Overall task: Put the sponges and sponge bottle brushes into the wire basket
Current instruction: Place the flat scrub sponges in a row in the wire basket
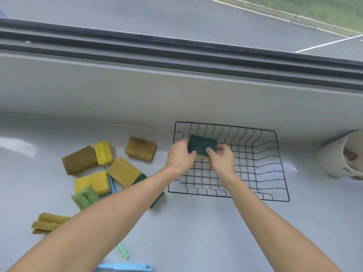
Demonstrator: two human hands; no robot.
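A black wire basket (275,165) sits on the pale counter, right of centre. Both hands hold a dark green scouring sponge (201,145) with a yellow underside over the basket's far left corner; my left hand (179,157) grips its left end and my right hand (222,160) its right end. Left of the basket lie several loose sponges: a brown one (140,148), another brown one (79,159), a yellow sponge brush head (103,152), a yellow sponge (92,182), a green sponge brush head (85,197). My left forearm partly hides another green-backed sponge (157,200).
A white cup (334,156) lies tipped at the right edge. A blue brush handle (125,267) and a green handle (122,251) lie near the front. A tan sponge brush head (48,222) is at the front left. The windowsill wall rises behind the counter.
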